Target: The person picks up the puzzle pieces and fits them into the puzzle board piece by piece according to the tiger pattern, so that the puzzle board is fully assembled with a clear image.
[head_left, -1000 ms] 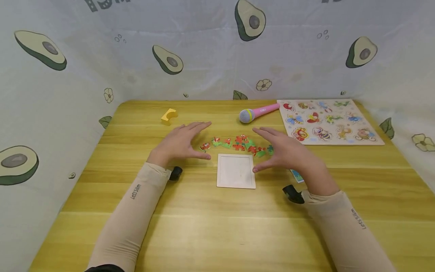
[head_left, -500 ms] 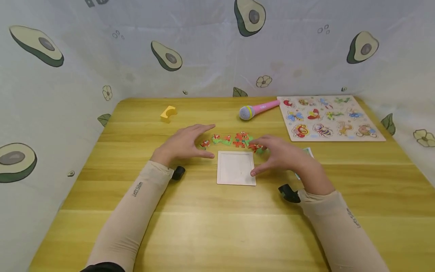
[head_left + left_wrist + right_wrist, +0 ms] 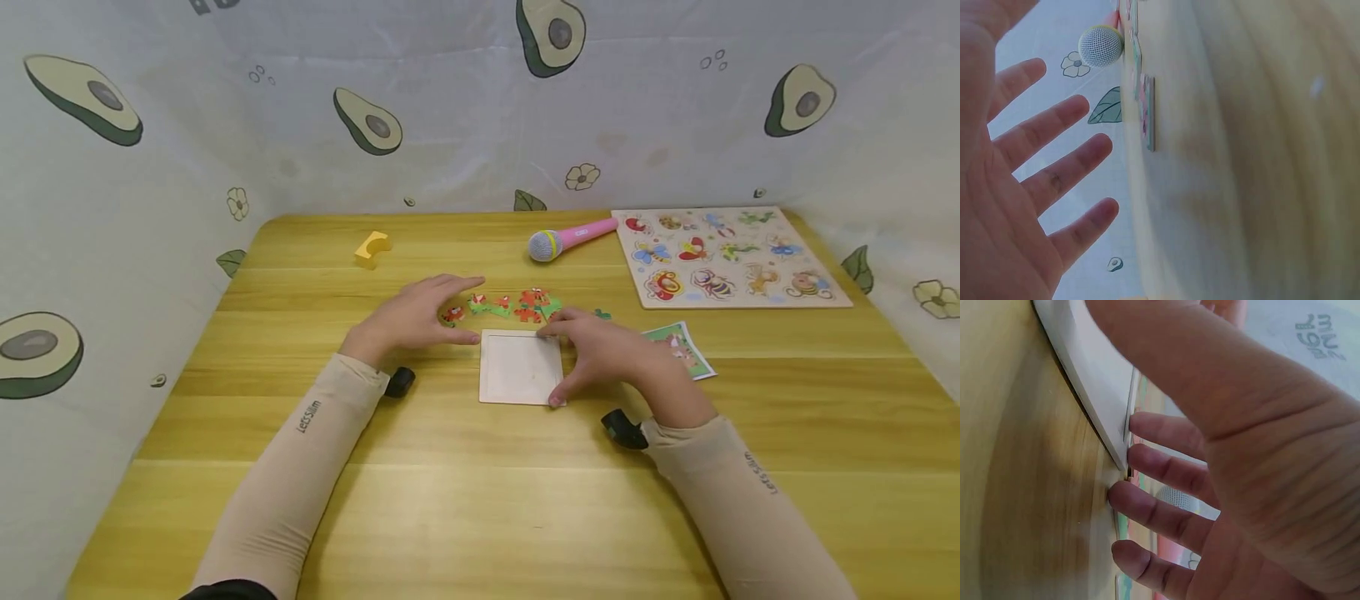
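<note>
A pale square wooden puzzle tray, with a shallow raised rim, lies on the table between both hands. My right hand holds the tray's right side, thumb at the near corner and fingertips at the far edge. In the right wrist view, its index and middle fingertips meet the tray's edge. My left hand stays left of the tray with fingers spread and thumb apart, holding nothing. Small red and green puzzle pieces lie in a row behind the tray, partly hidden by my right hand.
A picture card lies partly under the right hand's outline. Behind are a pink toy microphone, a wooden insect puzzle board at right and a yellow arched block at left. An avocado-print cloth rises behind the table.
My right hand has moved left and nearer, from beside the pieces onto the tray's right side, uncovering the picture card. My left hand has shifted slightly right.
</note>
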`<control>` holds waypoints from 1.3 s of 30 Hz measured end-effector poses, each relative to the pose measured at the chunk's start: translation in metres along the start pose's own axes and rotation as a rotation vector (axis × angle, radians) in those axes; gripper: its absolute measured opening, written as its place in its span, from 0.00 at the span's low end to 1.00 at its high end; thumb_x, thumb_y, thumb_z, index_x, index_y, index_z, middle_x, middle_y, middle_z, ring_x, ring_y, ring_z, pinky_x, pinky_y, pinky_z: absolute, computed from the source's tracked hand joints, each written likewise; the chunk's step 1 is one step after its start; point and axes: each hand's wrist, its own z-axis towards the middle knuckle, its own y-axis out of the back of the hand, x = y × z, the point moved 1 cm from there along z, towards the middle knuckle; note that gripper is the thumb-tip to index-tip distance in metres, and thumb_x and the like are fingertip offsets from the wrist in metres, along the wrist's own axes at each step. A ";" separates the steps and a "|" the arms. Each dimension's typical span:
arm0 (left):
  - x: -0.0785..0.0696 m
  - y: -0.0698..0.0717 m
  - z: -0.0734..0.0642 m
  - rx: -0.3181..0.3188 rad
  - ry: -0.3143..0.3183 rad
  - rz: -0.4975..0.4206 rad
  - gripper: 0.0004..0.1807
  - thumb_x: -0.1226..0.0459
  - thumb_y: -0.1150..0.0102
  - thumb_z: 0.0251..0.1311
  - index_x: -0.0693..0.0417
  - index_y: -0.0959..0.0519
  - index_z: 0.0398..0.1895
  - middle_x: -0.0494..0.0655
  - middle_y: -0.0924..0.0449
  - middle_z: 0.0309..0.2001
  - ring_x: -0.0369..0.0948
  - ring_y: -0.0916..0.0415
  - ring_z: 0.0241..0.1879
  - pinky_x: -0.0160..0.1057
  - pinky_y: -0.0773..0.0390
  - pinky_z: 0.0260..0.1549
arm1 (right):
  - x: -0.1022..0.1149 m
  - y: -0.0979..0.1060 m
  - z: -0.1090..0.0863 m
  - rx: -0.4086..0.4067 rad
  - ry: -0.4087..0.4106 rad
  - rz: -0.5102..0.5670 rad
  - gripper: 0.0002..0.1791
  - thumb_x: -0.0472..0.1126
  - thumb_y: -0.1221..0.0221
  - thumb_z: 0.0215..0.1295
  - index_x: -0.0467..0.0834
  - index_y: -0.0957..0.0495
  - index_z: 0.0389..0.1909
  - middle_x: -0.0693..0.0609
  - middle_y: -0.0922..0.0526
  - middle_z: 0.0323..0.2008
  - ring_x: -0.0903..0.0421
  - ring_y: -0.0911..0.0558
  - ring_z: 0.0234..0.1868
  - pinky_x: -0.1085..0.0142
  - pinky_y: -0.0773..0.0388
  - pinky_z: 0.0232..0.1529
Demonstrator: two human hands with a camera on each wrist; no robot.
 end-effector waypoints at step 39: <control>-0.024 -0.014 0.066 0.118 -0.026 0.183 0.24 0.58 0.43 0.72 0.44 0.26 0.70 0.42 0.27 0.65 0.43 0.35 0.67 0.52 0.43 0.66 | -0.004 -0.003 0.002 0.003 0.027 0.028 0.55 0.62 0.19 0.37 0.39 0.30 0.65 0.43 0.33 0.63 0.43 0.33 0.64 0.45 0.37 0.66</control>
